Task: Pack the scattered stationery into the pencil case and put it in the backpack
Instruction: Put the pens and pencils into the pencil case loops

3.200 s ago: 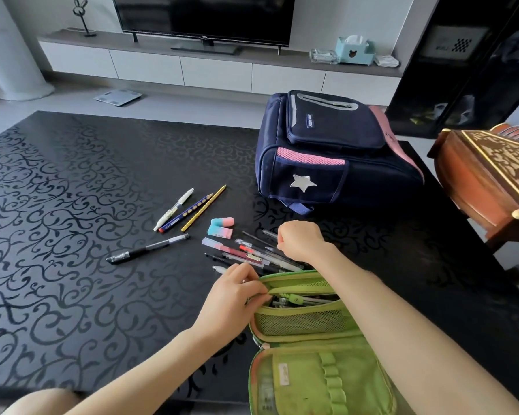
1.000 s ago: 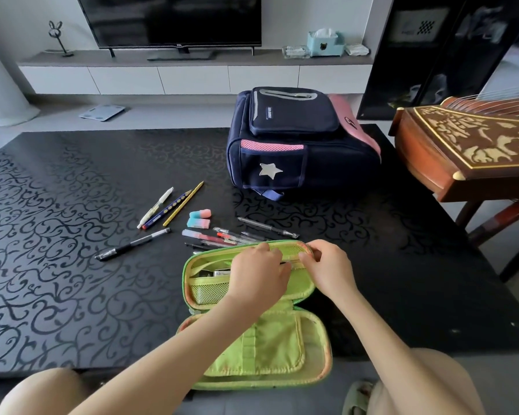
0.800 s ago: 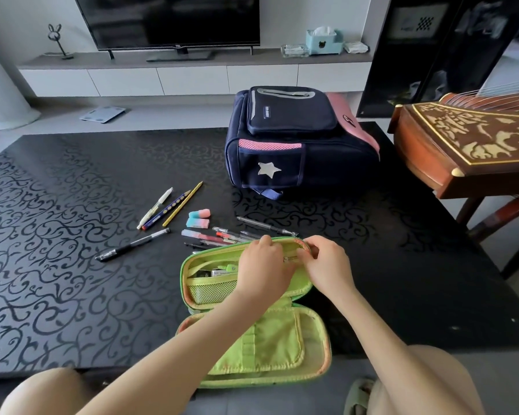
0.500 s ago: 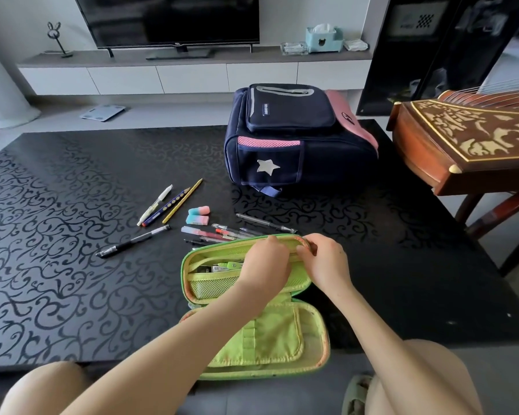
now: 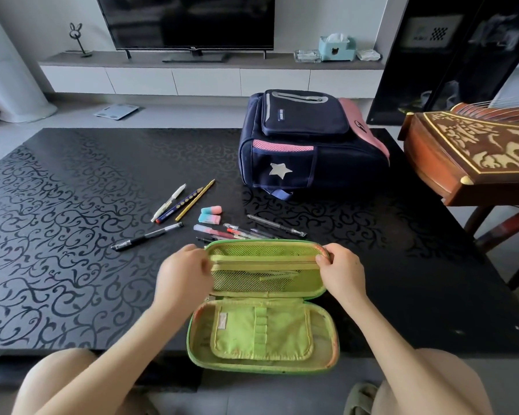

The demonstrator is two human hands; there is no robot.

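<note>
Pinching both ends of the light, soft green fabric pencil case (image 5: 264,339), open in front of the navy-and-pink backpack (image 5: 306,145), left hand (image 5: 183,274) and right hand (image 5: 340,271) probably best steady its floppy flap.

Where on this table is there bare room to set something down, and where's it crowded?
Bare: the table left of the black pen, and the stretch right of the pencil case, between backpack and near edge. Crowded: pens and erasers between case and backpack.
</note>
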